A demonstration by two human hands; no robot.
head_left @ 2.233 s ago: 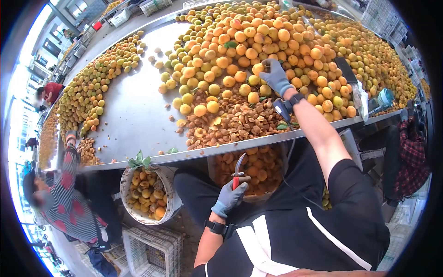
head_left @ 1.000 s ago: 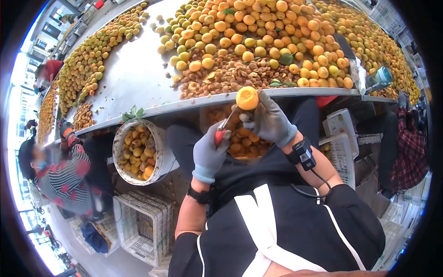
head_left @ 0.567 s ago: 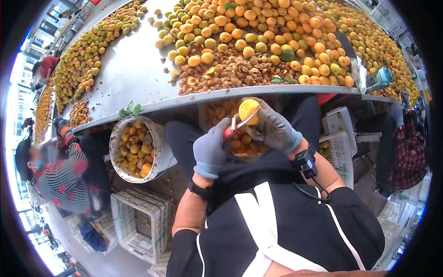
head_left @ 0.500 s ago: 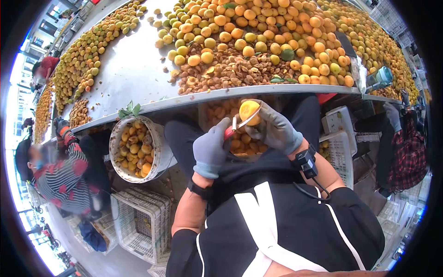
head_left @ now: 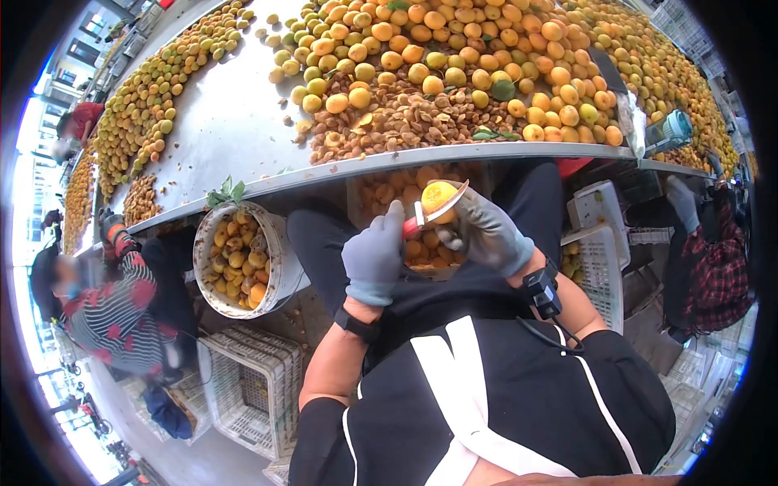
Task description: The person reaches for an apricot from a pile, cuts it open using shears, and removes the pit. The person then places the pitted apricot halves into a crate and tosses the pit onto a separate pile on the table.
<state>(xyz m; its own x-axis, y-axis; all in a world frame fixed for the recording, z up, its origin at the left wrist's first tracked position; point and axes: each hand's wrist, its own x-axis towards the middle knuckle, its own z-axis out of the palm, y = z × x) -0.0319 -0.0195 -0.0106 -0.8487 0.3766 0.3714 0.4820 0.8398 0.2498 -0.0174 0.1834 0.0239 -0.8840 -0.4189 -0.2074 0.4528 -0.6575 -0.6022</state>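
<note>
Both my hands wear grey gloves and meet just below the steel table's edge [head_left: 324,168]. My right hand [head_left: 486,235] grips an orange apricot [head_left: 438,197]. My left hand [head_left: 374,257] holds a red-handled knife [head_left: 429,217] whose blade lies across the apricot. Under my hands a container [head_left: 421,247] holds cut apricots. A heap of whole apricots [head_left: 478,57] covers the table, with brown pits [head_left: 397,121] piled near the edge.
A white bucket [head_left: 275,243] of apricots stands at my left knee, with white plastic crates [head_left: 251,389] below it and another [head_left: 600,251] at my right. A person in stripes [head_left: 113,308] sits left; a person in plaid [head_left: 713,259] works at right.
My right hand took an apricot from the heap and brought it down below the table edge. My left hand rose with the knife, and its blade now lies across the fruit.
</note>
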